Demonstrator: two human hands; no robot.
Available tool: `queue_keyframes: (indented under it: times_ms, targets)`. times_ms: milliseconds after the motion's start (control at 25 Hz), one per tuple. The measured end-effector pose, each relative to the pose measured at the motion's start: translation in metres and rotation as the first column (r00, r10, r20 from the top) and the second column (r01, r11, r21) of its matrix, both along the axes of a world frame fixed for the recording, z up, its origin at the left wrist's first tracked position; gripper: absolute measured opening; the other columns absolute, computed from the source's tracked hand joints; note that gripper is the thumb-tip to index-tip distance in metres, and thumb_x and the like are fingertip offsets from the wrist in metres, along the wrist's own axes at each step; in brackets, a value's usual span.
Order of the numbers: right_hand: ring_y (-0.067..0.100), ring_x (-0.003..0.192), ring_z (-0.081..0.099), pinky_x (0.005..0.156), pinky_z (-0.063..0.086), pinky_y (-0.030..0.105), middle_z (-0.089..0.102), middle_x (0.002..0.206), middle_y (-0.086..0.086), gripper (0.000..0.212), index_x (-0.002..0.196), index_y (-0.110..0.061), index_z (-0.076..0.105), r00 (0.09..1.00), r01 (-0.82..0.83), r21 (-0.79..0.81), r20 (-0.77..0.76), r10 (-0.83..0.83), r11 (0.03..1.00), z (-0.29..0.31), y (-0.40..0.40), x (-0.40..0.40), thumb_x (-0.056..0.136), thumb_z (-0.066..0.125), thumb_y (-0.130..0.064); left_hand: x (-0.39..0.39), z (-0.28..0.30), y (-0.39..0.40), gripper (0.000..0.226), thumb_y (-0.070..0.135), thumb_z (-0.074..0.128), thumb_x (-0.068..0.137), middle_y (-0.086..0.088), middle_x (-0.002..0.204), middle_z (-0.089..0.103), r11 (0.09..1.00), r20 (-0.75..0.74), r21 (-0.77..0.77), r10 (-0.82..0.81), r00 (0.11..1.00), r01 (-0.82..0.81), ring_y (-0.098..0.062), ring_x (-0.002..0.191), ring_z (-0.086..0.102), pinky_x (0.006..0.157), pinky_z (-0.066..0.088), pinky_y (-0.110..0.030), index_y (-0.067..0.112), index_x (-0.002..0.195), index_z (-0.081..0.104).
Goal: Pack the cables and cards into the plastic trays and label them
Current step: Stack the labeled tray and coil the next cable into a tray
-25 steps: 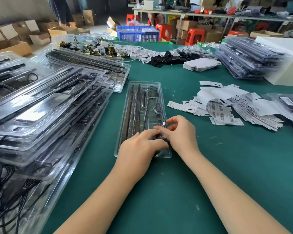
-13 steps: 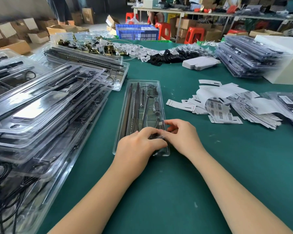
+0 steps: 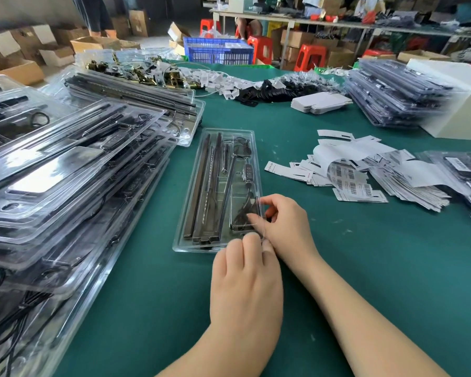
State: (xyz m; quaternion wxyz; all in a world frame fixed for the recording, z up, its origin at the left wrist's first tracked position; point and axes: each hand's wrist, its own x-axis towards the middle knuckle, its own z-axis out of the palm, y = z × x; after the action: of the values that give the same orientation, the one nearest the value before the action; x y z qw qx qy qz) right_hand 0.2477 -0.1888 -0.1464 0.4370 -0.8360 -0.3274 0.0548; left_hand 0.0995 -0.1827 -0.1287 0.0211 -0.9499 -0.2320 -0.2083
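Observation:
A clear plastic tray [image 3: 189,245] lies lengthwise on the green table [image 3: 365,254] in front of me. It holds long dark strips [image 3: 204,191], a small controller [image 3: 248,171] and a coiled black cable [image 3: 245,210] in its near right compartment. My right hand [image 3: 286,227] pinches the tray's right rim beside that compartment. My left hand [image 3: 245,281] sits at the tray's near right corner, its fingers curled over the edge and the fingertips hidden.
Tall slanting stacks of filled trays [image 3: 65,172] crowd the left side. Barcode label cards [image 3: 348,180] lie scattered to the right. At the back are white folded cards [image 3: 318,103], a heap of black cables [image 3: 283,88], another tray stack [image 3: 392,93] and a white box [image 3: 462,104].
My left hand has slid off the cable compartment back to the tray's near right corner. My right hand stays at the right rim.

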Motion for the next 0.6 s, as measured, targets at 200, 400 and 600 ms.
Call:
queue_keyframes:
  times_ms: [200, 400, 600]
  targets:
    - [0.002, 0.070, 0.048, 0.060, 0.033, 0.009, 0.055, 0.082, -0.006, 0.024, 0.098, -0.023, 0.063, 0.999, 0.012, 0.001, 0.032, -0.012, 1.000, -0.001, 0.000, 0.000, 0.079, 0.078, -0.027, -0.006, -0.014, -0.014, 0.045, 0.025, 0.054, 0.072, -0.014, 0.109, 0.071, 1.000, -0.100, -0.024, 0.008, 0.995, -0.011, -0.028, 0.101, 0.069, 0.075, 0.058, -0.031, 0.005, 0.107, 0.074]
    - [0.001, 0.070, 0.048, 0.058, 0.032, 0.008, 0.056, 0.085, -0.005, 0.023, 0.098, -0.023, 0.062, 0.998, 0.023, -0.030, 0.058, -0.021, 0.999, 0.000, 0.000, -0.001, 0.081, 0.076, -0.029, -0.005, -0.010, -0.008, 0.075, 0.047, 0.081, 0.060, -0.016, 0.122, 0.065, 0.987, -0.228, -0.118, 0.083, 0.970, -0.112, -0.037, 0.115, 0.060, 0.094, 0.049, -0.053, 0.004, 0.120, 0.067]
    - [-0.001, 0.070, 0.046, 0.057, 0.031, 0.007, 0.054, 0.082, -0.007, 0.022, 0.096, -0.024, 0.061, 0.998, 0.022, -0.026, 0.062, -0.021, 0.999, -0.001, 0.000, -0.001, 0.081, 0.076, -0.028, 0.002, -0.003, 0.000, 0.062, 0.046, 0.073, 0.070, -0.014, 0.114, 0.067, 0.983, -0.211, -0.160, 0.057, 0.976, -0.091, -0.035, 0.109, 0.062, 0.096, 0.049, -0.047, 0.007, 0.118, 0.066]
